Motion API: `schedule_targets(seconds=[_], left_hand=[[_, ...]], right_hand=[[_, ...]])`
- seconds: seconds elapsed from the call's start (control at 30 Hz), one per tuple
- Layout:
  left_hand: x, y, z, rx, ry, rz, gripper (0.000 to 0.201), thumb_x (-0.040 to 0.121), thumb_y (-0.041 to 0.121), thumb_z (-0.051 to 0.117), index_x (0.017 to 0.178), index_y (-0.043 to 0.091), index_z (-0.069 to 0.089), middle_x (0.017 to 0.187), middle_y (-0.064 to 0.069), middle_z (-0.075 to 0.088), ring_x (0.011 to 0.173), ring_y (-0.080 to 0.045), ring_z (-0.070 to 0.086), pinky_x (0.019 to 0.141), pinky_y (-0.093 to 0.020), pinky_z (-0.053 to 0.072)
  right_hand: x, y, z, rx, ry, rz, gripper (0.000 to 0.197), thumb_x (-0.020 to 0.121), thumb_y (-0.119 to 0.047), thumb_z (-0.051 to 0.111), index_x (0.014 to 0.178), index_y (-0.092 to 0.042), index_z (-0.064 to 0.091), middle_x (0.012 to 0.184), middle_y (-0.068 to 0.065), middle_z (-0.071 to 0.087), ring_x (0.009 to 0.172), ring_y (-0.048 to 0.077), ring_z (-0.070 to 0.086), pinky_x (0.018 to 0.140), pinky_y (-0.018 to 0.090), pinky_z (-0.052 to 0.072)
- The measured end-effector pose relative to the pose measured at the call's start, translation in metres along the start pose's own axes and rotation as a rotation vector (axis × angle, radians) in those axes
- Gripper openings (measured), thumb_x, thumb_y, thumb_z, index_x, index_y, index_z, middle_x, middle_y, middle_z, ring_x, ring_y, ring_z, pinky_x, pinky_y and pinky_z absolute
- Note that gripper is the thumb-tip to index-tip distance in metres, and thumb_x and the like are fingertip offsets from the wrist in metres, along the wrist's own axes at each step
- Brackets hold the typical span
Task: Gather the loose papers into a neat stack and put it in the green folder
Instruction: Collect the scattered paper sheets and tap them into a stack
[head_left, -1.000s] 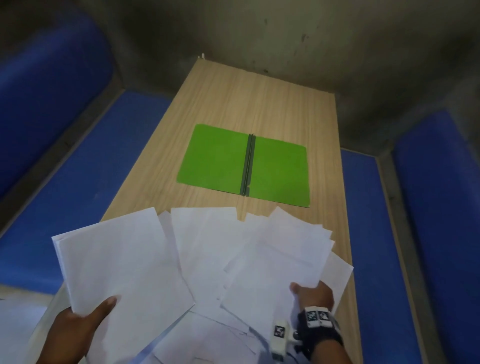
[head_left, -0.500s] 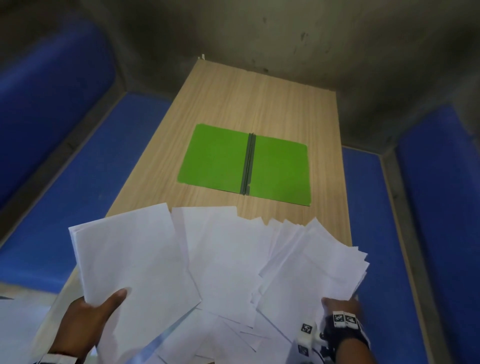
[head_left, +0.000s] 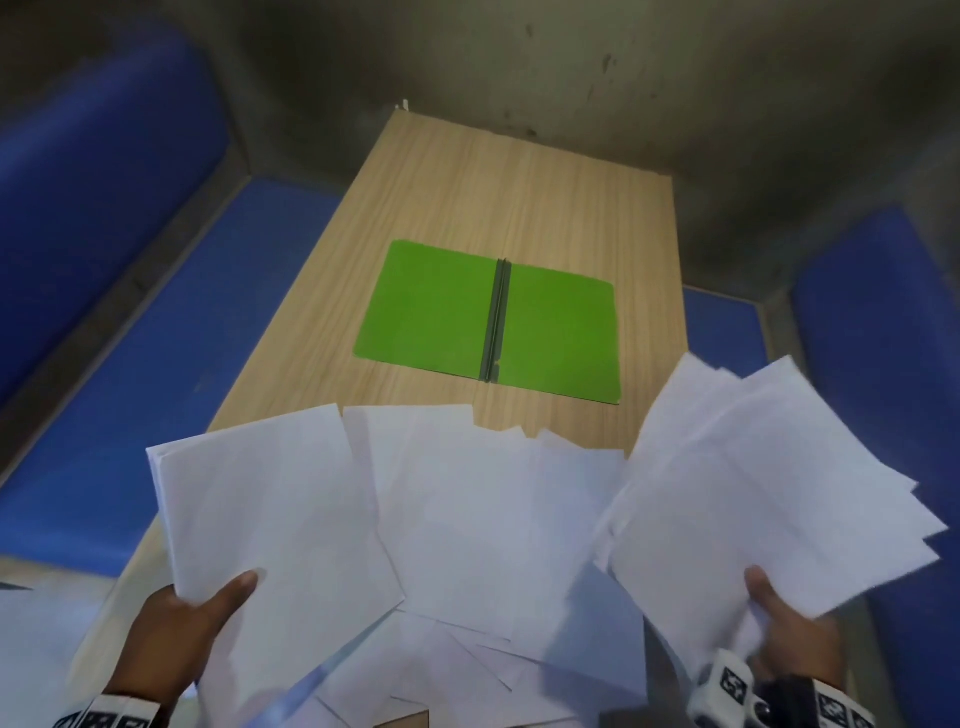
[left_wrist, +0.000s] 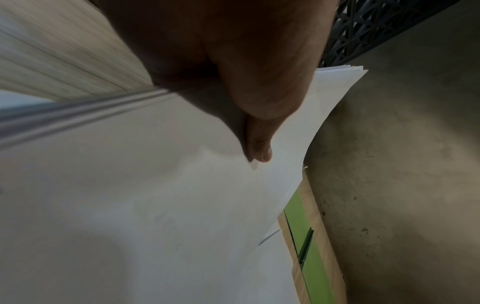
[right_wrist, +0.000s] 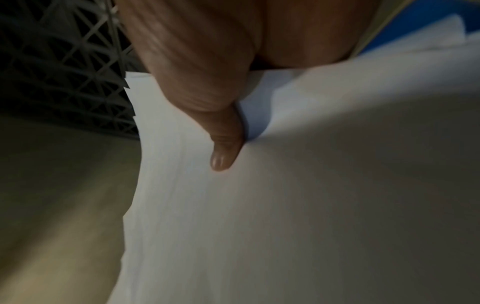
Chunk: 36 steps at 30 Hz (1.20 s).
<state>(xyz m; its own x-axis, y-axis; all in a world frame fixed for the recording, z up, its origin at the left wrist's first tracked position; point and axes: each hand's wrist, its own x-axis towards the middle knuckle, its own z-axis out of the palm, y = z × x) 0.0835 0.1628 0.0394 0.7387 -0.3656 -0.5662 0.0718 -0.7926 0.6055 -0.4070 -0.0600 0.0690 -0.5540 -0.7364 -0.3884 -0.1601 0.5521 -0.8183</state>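
Our right hand (head_left: 789, 631) has lifted its fanned sheaf (head_left: 769, 488) off the table (head_left: 519, 197), thumb clamped on top, so fewer loose papers (head_left: 483, 519) remain between our hands. Our left hand (head_left: 176, 629) still pinches its squarer bundle (head_left: 265, 514). The open green folder (head_left: 431, 306) lies beyond both hands, unobstructed; blue benches (head_left: 156, 353) flank us.
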Motion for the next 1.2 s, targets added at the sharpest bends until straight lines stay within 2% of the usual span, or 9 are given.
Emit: schedule_targets(seconds=[0.2, 0.3, 0.37, 0.5, 0.67, 0.8, 0.93, 1.07, 1.2], left_hand=[[0.004, -0.002, 0.001, -0.005, -0.015, -0.003, 0.033, 0.074, 0.032, 0.083, 0.086, 0.007, 0.064, 0.084, -0.019, 0.067, 0.078, -0.036, 0.061, 0.077, -0.046, 0.049], [0.004, -0.003, 0.002, -0.01, -0.002, -0.014, 0.035, 0.074, 0.031, 0.083, 0.087, 0.005, 0.064, 0.087, -0.02, 0.066, 0.08, -0.038, 0.06, 0.077, -0.044, 0.047], [0.006, -0.005, 0.002, -0.011, 0.006, -0.031, 0.039, 0.073, 0.032, 0.084, 0.089, 0.001, 0.066, 0.088, -0.02, 0.067, 0.081, -0.039, 0.06, 0.079, -0.045, 0.048], [0.006, -0.009, 0.003, -0.008, 0.009, -0.028, 0.039, 0.072, 0.032, 0.084, 0.082, -0.001, 0.068, 0.082, -0.021, 0.069, 0.076, -0.036, 0.062, 0.072, -0.045, 0.049], [0.007, -0.009, 0.007, -0.016, -0.008, -0.039, 0.038, 0.072, 0.032, 0.084, 0.081, -0.001, 0.067, 0.083, -0.021, 0.068, 0.077, -0.036, 0.061, 0.073, -0.043, 0.048], [0.012, -0.008, 0.008, -0.034, -0.025, -0.047, 0.039, 0.073, 0.031, 0.084, 0.089, 0.001, 0.066, 0.087, -0.02, 0.067, 0.081, -0.036, 0.06, 0.077, -0.043, 0.047], [0.015, -0.01, 0.006, -0.027, -0.024, -0.036, 0.037, 0.072, 0.032, 0.084, 0.084, 0.003, 0.066, 0.083, -0.02, 0.068, 0.077, -0.036, 0.06, 0.074, -0.043, 0.047], [0.017, -0.013, 0.002, -0.028, -0.015, -0.023, 0.037, 0.072, 0.03, 0.084, 0.087, 0.001, 0.067, 0.084, -0.02, 0.068, 0.08, -0.036, 0.062, 0.077, -0.045, 0.049], [0.019, -0.014, 0.002, -0.008, -0.009, -0.019, 0.04, 0.071, 0.033, 0.085, 0.087, 0.0, 0.068, 0.084, -0.021, 0.069, 0.079, -0.037, 0.062, 0.078, -0.047, 0.051]], right_hand=[[-0.02, 0.002, 0.063, 0.14, -0.359, 0.038, 0.022, 0.075, -0.009, 0.076, 0.095, -0.003, 0.068, 0.084, 0.003, 0.076, 0.079, 0.023, 0.073, 0.069, 0.035, 0.06], [-0.024, 0.039, 0.122, -0.055, -0.518, 0.11, 0.059, 0.051, -0.029, 0.093, 0.099, -0.003, 0.07, 0.096, 0.011, 0.076, 0.09, 0.031, 0.072, 0.086, 0.052, 0.055], [-0.031, 0.061, 0.155, -0.158, -0.592, 0.113, 0.069, 0.039, -0.033, 0.096, 0.096, -0.002, 0.071, 0.097, 0.011, 0.075, 0.088, 0.028, 0.072, 0.085, 0.045, 0.056], [-0.066, 0.051, 0.191, -0.479, -0.469, 0.071, 0.033, 0.066, -0.015, 0.083, 0.083, -0.007, 0.057, 0.087, 0.009, 0.064, 0.07, 0.022, 0.059, 0.06, 0.023, 0.045], [-0.077, 0.056, 0.215, -0.474, -0.496, 0.11, 0.054, 0.056, -0.011, 0.087, 0.1, -0.004, 0.056, 0.096, 0.006, 0.065, 0.084, 0.024, 0.063, 0.073, 0.023, 0.05], [-0.079, 0.06, 0.214, -0.478, -0.561, 0.105, 0.025, 0.066, -0.008, 0.082, 0.087, -0.005, 0.068, 0.092, 0.01, 0.071, 0.082, 0.025, 0.066, 0.072, 0.025, 0.051], [-0.063, 0.05, 0.187, -0.484, -0.41, 0.046, 0.033, 0.069, -0.014, 0.081, 0.096, 0.002, 0.07, 0.092, 0.011, 0.072, 0.078, 0.026, 0.066, 0.072, 0.027, 0.052], [-0.031, 0.051, 0.149, -0.72, -0.162, -0.027, 0.02, 0.061, -0.028, 0.078, 0.071, -0.014, 0.068, 0.092, 0.014, 0.068, 0.077, 0.03, 0.064, 0.07, 0.036, 0.058], [-0.013, 0.063, 0.141, -0.819, -0.175, -0.007, 0.025, 0.057, -0.027, 0.079, 0.054, -0.02, 0.055, 0.089, 0.013, 0.065, 0.075, 0.029, 0.064, 0.059, 0.028, 0.054]])
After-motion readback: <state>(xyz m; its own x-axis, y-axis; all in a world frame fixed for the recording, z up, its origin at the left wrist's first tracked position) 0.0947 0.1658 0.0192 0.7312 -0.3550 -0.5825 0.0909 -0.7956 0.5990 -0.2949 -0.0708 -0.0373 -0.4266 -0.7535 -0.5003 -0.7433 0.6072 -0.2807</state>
